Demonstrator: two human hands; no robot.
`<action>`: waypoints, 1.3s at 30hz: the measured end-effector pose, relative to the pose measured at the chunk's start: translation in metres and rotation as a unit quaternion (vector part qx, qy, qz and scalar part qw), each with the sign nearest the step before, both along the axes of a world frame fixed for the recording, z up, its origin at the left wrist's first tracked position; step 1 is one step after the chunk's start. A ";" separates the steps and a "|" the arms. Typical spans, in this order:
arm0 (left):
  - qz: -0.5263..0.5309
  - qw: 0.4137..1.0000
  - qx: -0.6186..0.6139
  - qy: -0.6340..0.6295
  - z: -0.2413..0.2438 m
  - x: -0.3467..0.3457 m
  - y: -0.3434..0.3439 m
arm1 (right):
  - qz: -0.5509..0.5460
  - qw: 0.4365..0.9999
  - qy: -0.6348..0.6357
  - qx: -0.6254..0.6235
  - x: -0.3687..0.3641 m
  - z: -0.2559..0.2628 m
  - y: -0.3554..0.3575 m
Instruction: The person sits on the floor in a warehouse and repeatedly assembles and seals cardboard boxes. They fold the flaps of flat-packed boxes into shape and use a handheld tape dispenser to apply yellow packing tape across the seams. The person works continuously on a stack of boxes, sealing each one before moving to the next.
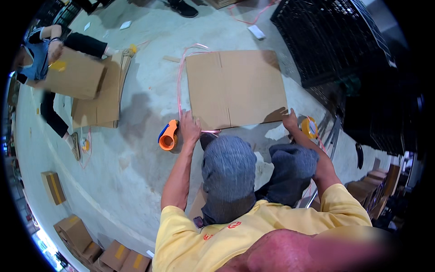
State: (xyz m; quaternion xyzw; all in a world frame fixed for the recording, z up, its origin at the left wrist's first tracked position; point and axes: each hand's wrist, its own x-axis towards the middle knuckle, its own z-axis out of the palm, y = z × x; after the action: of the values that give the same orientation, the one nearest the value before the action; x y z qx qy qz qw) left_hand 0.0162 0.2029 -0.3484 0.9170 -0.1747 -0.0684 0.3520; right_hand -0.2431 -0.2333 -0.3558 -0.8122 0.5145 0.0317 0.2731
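Before my knees, a flat cardboard sheet (238, 88) with a crease across it lies on the concrete floor. My left hand (190, 127) is at its near left corner, over pink strapping twine (179, 85) that curves along the left side of the sheet. Whether those fingers grip the twine or the board cannot be made out. My right hand (290, 120) is at the near right corner, fingers spread, with nothing seen in it. An orange tape dispenser (168, 137) rests just left of my left hand. A yellow tape roll (309, 127) is beside my right wrist.
At the left, a co-worker (37, 57) handles a cardboard box (76, 73) above a stack of flat cardboard (108, 108). Black plastic crates (326, 40) stand at the right. Taped boxes (115, 255) are at the lower left. Another person's shoe (185, 8) shows at the top.
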 end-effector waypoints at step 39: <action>0.090 0.880 -0.452 -0.113 0.254 0.028 -0.053 | -0.120 0.682 -0.648 0.316 -0.004 0.251 -0.013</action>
State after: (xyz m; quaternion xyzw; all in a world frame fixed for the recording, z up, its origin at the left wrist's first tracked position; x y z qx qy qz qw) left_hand 0.0437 0.1499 -0.0941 0.6717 -0.1418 0.1544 0.7106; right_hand -0.2471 -0.2464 -0.1045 -0.4266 0.2614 -0.3747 0.7805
